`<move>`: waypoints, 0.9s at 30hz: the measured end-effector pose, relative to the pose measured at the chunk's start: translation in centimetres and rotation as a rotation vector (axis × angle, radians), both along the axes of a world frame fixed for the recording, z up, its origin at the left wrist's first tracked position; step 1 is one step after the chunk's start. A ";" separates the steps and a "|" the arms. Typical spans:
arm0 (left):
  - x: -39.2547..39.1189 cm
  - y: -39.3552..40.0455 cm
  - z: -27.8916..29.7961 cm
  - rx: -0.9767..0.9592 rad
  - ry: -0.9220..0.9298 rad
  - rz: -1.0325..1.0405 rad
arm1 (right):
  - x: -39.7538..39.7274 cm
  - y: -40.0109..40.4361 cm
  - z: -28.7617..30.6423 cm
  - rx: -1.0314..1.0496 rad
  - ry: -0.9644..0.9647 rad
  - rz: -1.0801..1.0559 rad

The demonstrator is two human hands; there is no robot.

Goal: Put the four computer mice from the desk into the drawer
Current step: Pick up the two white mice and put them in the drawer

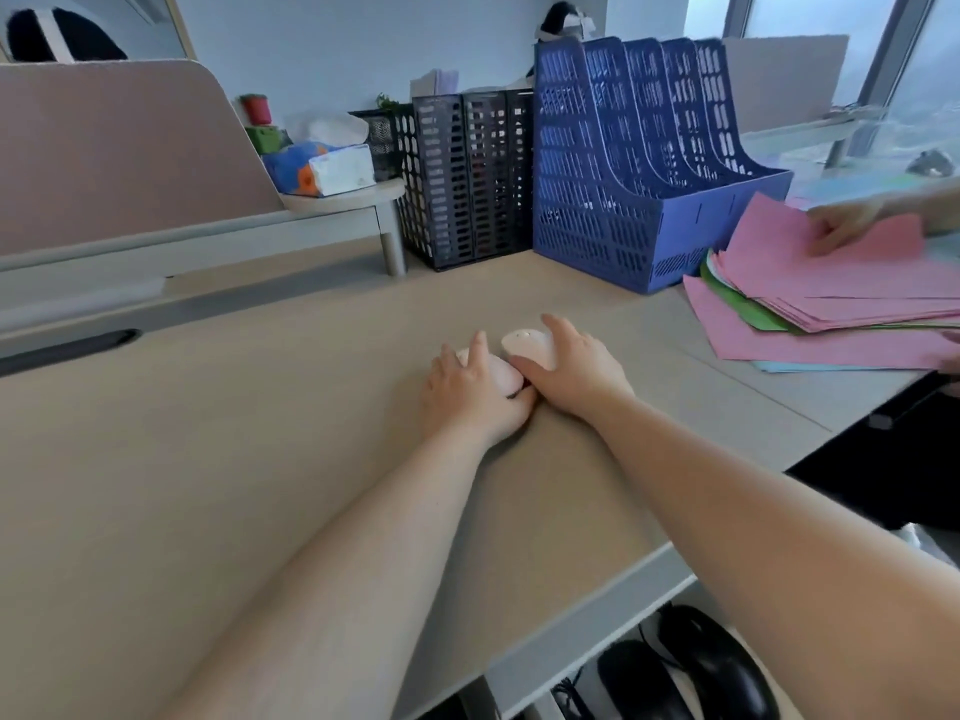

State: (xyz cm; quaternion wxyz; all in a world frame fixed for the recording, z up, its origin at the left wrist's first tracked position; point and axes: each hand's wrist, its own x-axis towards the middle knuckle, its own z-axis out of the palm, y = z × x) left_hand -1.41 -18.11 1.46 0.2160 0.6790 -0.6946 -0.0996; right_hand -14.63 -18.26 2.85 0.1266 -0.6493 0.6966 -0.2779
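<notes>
Bench (208, 459): beige, mostly bare around the person's fingers. Beyond the fingers stand one blue file rack (649, 163) and one black file rack (467, 174). Out past the right hand's fingers is a stack of pink paper (831, 304), where someone else's hand (852, 226) is sorting sheets.

Drawer (649, 672): open under the bench's near edge, well back from the fingers toward the person. Two black mice in it already: first black mouse (641, 678), second black mouse (719, 662), lying side by side.

Count: four mice seen, two black in the drawer, two white on the bench.

Left hand (467, 397): fingers (480, 345) curled over the left white mouse (498, 374), thumb tucked at its near side. It looks gripped, mouse not lifted off the bench.

Right hand (576, 371): fingers (558, 327) wrapped round the right white mouse (527, 348), which sticks out ahead of the fingertips. Also apparently gripped and resting on the bench.

Step, as judged: second half of the task, picking up the last pair together. Next move needs both mice lifted clear, pulled back over the bench edge and lowered into free drawer space beside the black ones.
</notes>
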 end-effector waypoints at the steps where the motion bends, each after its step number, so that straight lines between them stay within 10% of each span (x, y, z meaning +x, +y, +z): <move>1: 0.0 -0.2 0.0 0.000 0.013 -0.006 | 0.0 -0.2 0.0 0.009 -0.009 0.001; 27: -9.9 26.0 -0.3 0.016 -0.131 -0.334 | -10.3 24.1 1.4 0.428 0.253 -0.097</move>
